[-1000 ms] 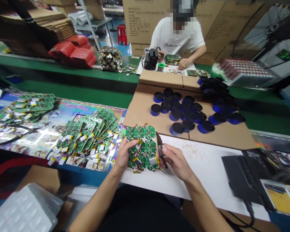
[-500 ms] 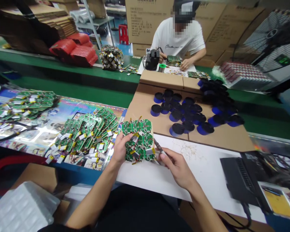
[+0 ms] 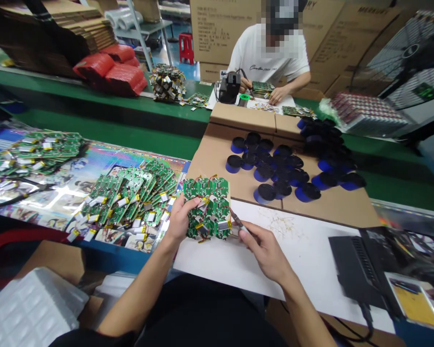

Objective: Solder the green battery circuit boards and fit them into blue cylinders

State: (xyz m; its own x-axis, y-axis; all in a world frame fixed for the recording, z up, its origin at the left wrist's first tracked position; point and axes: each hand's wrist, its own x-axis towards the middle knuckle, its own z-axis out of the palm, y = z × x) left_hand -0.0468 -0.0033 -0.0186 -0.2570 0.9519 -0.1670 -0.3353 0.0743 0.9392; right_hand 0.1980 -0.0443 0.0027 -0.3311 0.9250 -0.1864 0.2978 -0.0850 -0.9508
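My left hand [image 3: 180, 218] grips the left side of a green circuit board panel [image 3: 220, 208], thumb on top. The panel is held tilted above the white sheet [image 3: 271, 250]. It carries small silver battery cells with yellow tape and red and black wires. In the closed fingers of my right hand [image 3: 265, 248] is a slim, dark, pen-shaped tool [image 3: 237, 220]. Its tip is by the panel's right edge, close to a battery cell [image 3: 223, 225]; whether it touches cannot be made out. More green circuit boards with cells [image 3: 130, 193] lie fanned out left of my left hand.
Blue and black round parts [image 3: 264, 193] stand on cardboard [image 3: 244, 190] ahead. Cutting pliers [image 3: 25, 190] and another board stack [image 3: 52, 147] lie left. A black box [image 3: 358, 267] with a cable sits right. Across the bench, a person [image 3: 269, 58] handles similar boards.
The panel has tilted or shifted very slightly in my left hand. My right hand keeps the tool at the panel's right edge. The camera view has shifted a little.
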